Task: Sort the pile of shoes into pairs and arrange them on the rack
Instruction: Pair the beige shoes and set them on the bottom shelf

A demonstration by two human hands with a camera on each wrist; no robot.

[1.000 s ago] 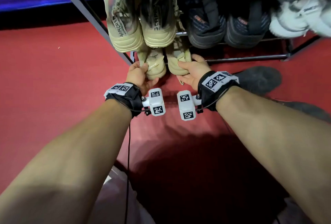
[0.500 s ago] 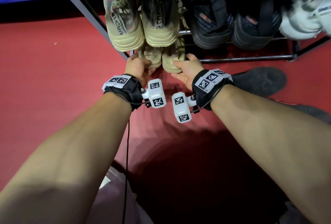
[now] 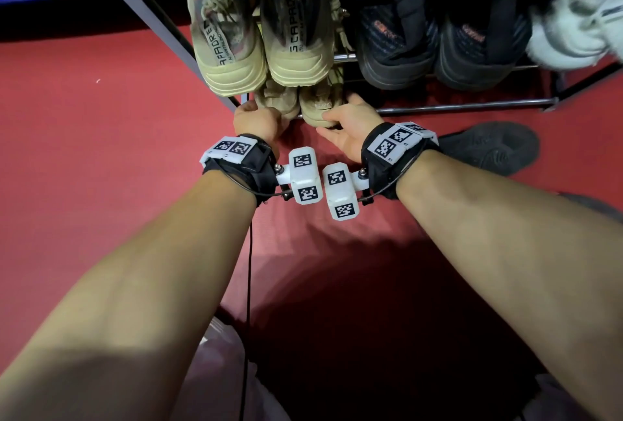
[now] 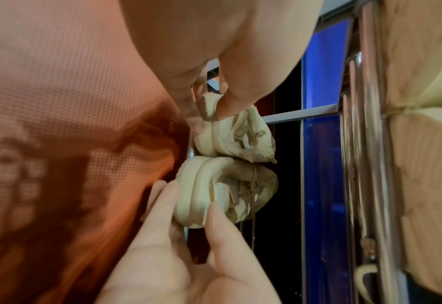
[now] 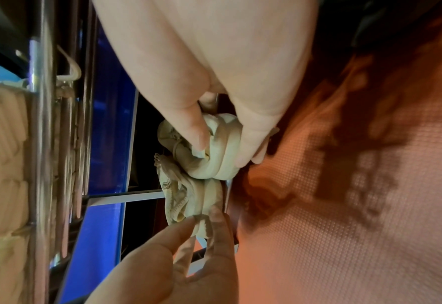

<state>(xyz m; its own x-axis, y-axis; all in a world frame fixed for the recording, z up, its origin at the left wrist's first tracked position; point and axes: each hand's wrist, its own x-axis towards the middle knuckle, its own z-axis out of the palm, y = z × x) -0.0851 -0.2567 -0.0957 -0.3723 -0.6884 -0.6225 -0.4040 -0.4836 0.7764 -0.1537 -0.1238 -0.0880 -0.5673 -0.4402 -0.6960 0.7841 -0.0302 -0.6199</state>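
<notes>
Pretty cramped down there tbh. The big tan sneakers (image 3: 263, 36) on the upper shelf are hanging right over the bottom tier, so there's only a low slot above the rack's front bar (image 3: 465, 106). The small beige pair (image 3: 300, 103) is filling the left end next to the slanted leg (image 3: 158, 19). A dark shoe (image 3: 488, 147) is lying on the red mat (image 3: 101, 124) to the right; the left side is lying open.
</notes>
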